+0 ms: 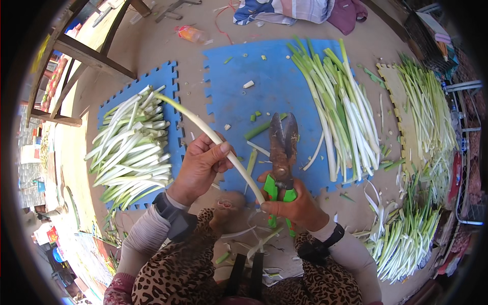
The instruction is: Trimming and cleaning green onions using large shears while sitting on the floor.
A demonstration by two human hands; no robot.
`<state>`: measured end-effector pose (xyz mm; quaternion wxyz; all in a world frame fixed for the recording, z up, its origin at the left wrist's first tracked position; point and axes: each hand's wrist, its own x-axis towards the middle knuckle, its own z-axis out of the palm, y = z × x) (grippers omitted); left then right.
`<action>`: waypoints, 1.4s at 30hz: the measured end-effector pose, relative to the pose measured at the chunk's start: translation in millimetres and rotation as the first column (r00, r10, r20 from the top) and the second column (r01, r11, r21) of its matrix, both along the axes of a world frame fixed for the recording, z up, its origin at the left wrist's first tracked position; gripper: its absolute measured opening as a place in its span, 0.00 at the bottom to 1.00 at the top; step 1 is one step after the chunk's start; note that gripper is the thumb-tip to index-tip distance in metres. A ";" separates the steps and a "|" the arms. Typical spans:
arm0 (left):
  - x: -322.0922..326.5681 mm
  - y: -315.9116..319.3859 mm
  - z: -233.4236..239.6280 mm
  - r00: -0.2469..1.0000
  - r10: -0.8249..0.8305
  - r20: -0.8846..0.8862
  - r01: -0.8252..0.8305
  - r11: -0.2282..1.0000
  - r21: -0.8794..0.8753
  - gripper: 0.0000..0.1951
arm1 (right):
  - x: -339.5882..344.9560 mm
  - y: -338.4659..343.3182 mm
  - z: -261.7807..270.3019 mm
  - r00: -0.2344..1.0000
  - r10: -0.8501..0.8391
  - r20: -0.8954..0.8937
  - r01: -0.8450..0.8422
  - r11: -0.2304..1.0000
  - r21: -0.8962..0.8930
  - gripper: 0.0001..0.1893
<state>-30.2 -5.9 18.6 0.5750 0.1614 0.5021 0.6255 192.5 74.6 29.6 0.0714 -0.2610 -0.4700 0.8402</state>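
My left hand (200, 164) grips a long scallion stalk (190, 116) around its middle, thumb on top. The stalk's pale green tip points up and left, and its white end meets the thumb of my right hand (307, 209). That same hand holds a pair of pruning shears (281, 162) with green handles. Their rusty blades point away from me and stand slightly apart over a blue foam mat (228, 97). Left of my hands, trimmed scallion stalks (131, 152) lie heaped on another mat. More scallions (339, 114) with green tops lie to the right.
Cut scraps (263, 127) are scattered on the middle mat. Farther right are more scallions (423, 110) on a yellowish mat (400, 99) and a loose pile (406, 236). A wooden frame (93, 57) stands at upper left. A plastic bottle (191, 34) and cloth (282, 11) lie beyond the mat.
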 end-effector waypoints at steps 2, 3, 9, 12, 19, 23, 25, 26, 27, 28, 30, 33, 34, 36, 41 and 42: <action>-1.2 -1.7 -1.2 1.000 0.007 -0.021 -0.008 1.000 -0.012 0.09 | 0.0 -1.8 -2.8 1.000 -0.021 0.010 0.021 0.999 -0.026 0.25; -1.5 -2.2 -1.8 0.999 0.012 -0.041 -0.013 1.000 -0.023 0.08 | -0.1 -2.3 -4.3 0.999 -0.044 0.022 0.045 0.998 -0.051 0.24; -4.5 -3.0 -5.4 0.997 0.000 -0.078 -0.002 1.000 -0.031 0.12 | 1.8 -0.8 -7.4 1.000 -0.021 -0.010 0.020 0.997 -0.074 0.22; -2.5 -2.1 -5.4 0.997 0.042 -0.072 -0.041 0.999 0.004 0.16 | 2.3 -0.6 -9.2 1.000 -0.017 -0.026 0.015 0.997 -0.071 0.21; -4.4 -2.2 -7.8 0.994 0.068 -0.081 -0.068 0.998 0.014 0.19 | 5.6 1.8 -13.5 0.999 -0.019 -0.026 0.015 0.989 -0.150 0.19; -5.3 -2.0 -6.3 0.991 0.051 -0.126 -0.051 0.999 0.003 0.19 | 8.9 4.5 -14.4 0.998 -0.011 0.061 0.027 0.963 -0.268 0.21; -8.2 -3.3 -3.8 0.987 0.044 -0.155 -0.044 0.999 0.006 0.19 | 8.8 4.8 -16.4 0.997 -0.011 0.078 0.033 0.954 -0.299 0.21; -8.4 -3.9 -4.2 0.987 0.054 -0.154 -0.057 0.998 -0.012 0.16 | 8.9 5.3 -17.0 0.997 -0.019 0.072 0.041 0.948 -0.315 0.21; -7.9 -4.0 -5.6 0.987 0.062 -0.149 -0.067 0.997 -0.028 0.14 | 9.7 5.6 -18.0 0.997 -0.030 0.070 0.051 0.943 -0.329 0.21; -7.6 -4.3 -5.9 0.986 0.066 -0.152 -0.071 0.997 -0.027 0.14 | 10.3 5.3 -20.0 0.997 -0.027 0.067 0.047 0.944 -0.328 0.21; -6.9 -4.8 -6.5 0.967 0.020 -0.252 -0.025 1.000 -0.017 0.09 | 10.7 4.7 -23.8 0.998 -0.044 0.042 0.055 0.951 -0.306 0.20; -6.8 -4.7 -8.9 0.972 0.008 -0.234 -0.009 1.000 -0.002 0.08 | 9.0 5.6 -19.7 0.997 0.014 0.078 0.006 0.968 -0.249 0.20; -6.4 -5.0 -9.0 0.972 0.010 -0.236 -0.011 1.000 -0.002 0.08 | 8.8 5.4 -21.8 0.997 0.017 0.075 0.003 0.968 -0.249 0.20; -5.6 -6.1 -8.1 0.976 -0.008 -0.220 0.006 1.000 -0.012 0.07 | 8.7 3.7 -26.6 0.996 0.051 0.066 -0.035 0.973 -0.230 0.20; -7.3 -9.8 -10.5 0.976 0.013 -0.219 -0.016 1.000 -0.014 0.08 | 7.2 3.1 -26.1 0.997 0.049 0.065 -0.031 0.967 -0.254 0.19; -7.8 -10.2 -10.8 0.976 0.018 -0.218 -0.026 0.999 -0.031 0.08 | 7.4 3.3 -27.1 0.996 0.040 0.077 -0.020 0.968 -0.251 0.18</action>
